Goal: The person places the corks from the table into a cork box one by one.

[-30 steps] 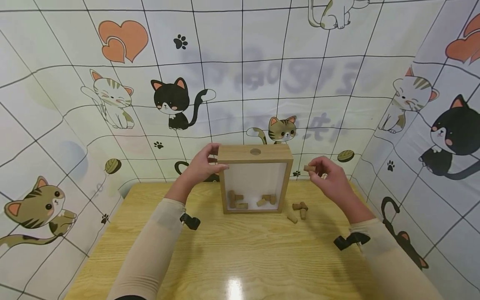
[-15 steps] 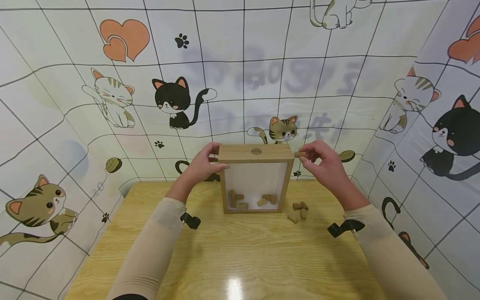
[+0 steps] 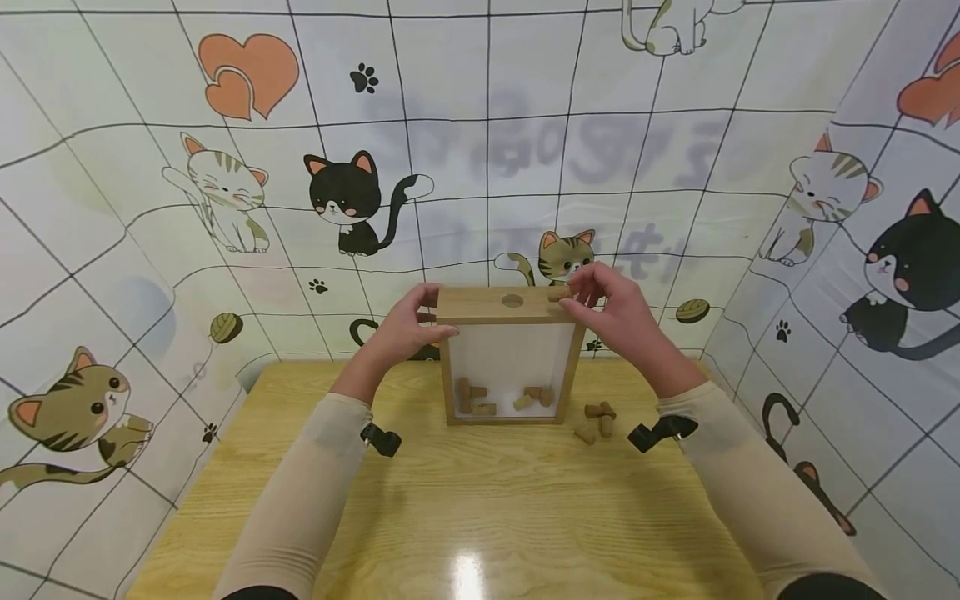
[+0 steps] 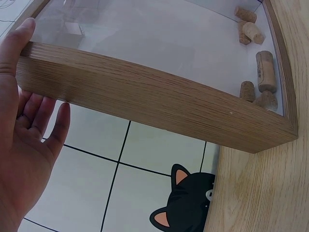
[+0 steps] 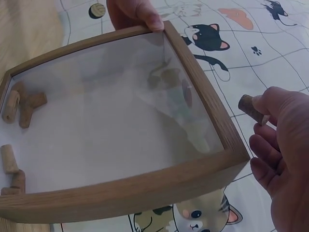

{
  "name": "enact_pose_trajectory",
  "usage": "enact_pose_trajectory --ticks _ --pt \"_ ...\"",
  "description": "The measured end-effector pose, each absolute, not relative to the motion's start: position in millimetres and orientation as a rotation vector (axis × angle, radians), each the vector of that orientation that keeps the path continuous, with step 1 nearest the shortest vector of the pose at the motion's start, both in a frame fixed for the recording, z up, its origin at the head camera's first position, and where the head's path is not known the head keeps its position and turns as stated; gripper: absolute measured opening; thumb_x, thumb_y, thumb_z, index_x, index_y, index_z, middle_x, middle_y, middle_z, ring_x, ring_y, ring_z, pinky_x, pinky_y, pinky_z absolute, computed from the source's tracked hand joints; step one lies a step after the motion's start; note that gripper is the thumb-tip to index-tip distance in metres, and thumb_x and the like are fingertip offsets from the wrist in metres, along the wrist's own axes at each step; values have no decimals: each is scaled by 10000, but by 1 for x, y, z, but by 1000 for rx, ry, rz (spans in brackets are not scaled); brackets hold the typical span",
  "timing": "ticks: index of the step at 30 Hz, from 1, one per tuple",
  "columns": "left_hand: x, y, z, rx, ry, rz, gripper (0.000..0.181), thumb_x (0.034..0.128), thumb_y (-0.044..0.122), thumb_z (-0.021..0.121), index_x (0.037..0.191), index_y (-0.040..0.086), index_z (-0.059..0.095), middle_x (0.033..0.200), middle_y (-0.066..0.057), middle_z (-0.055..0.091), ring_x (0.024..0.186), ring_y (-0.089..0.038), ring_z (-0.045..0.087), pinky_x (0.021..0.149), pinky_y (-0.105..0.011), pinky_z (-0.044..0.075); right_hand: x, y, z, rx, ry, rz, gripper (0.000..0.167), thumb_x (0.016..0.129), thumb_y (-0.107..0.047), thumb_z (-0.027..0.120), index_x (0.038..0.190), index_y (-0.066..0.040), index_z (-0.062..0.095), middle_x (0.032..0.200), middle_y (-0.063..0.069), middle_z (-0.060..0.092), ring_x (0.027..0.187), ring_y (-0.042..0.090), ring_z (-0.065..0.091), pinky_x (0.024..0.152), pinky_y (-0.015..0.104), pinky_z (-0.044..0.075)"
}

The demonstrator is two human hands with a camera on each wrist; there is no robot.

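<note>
A wooden frame box (image 3: 511, 307) with a clear front and a round hole in its top stands upright on the table. Several corks (image 3: 476, 398) lie inside at the bottom. My left hand (image 3: 405, 332) grips the box's upper left corner, thumb on the front frame and fingers behind the side. Between thumb and fingertips my right hand (image 3: 611, 308) pinches a cork (image 5: 252, 108), held over the right end of the top, to the right of the hole. In the right wrist view the cork is apart from the box.
A few loose corks (image 3: 598, 421) lie on the wooden table (image 3: 480, 492), just right of the box. Behind and at both sides hangs a white cloth (image 3: 450, 125) with grid lines and cartoon cats.
My right hand has moved left and up with the cork, from beside the box to over its top. The left hand has kept its grip on the corner.
</note>
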State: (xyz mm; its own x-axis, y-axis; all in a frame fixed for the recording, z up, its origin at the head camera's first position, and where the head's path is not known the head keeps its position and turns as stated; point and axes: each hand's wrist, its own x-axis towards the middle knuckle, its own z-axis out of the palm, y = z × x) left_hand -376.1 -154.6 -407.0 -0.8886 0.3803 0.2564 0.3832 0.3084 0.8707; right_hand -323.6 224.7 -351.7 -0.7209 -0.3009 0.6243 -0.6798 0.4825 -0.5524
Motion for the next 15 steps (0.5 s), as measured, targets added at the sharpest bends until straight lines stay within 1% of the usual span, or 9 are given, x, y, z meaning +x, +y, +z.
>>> enact_pose_trajectory --ticks 3,7,15 --pt "-376 -155 -407 -738 -2543 -1693 782 950 237 905 1597 138 478 1416 -117 576 1270 -352 603 1025 -530 585 -326 217 -347 826 -2302 1132 223 1014 -71 819 1204 -63 703 986 56 707 858 193 628 744 286 494" --pt "-376 -154 -407 -740 -2537 -1699 779 948 239 906 1592 133 481 1414 -119 575 1268 -357 602 1013 -533 591 -332 208 -341 855 -2333 1099 221 1021 -98 821 1218 -76 725 1029 41 711 851 194 636 732 321 515" --pt "-375 -153 -407 -745 -2534 -1704 770 947 237 907 1585 133 488 1407 -115 579 1260 -358 608 1003 -532 597 -340 193 -331 889 -2417 1053 222 1041 -155 807 1242 -87 741 1085 42 700 895 197 636 747 384 533"
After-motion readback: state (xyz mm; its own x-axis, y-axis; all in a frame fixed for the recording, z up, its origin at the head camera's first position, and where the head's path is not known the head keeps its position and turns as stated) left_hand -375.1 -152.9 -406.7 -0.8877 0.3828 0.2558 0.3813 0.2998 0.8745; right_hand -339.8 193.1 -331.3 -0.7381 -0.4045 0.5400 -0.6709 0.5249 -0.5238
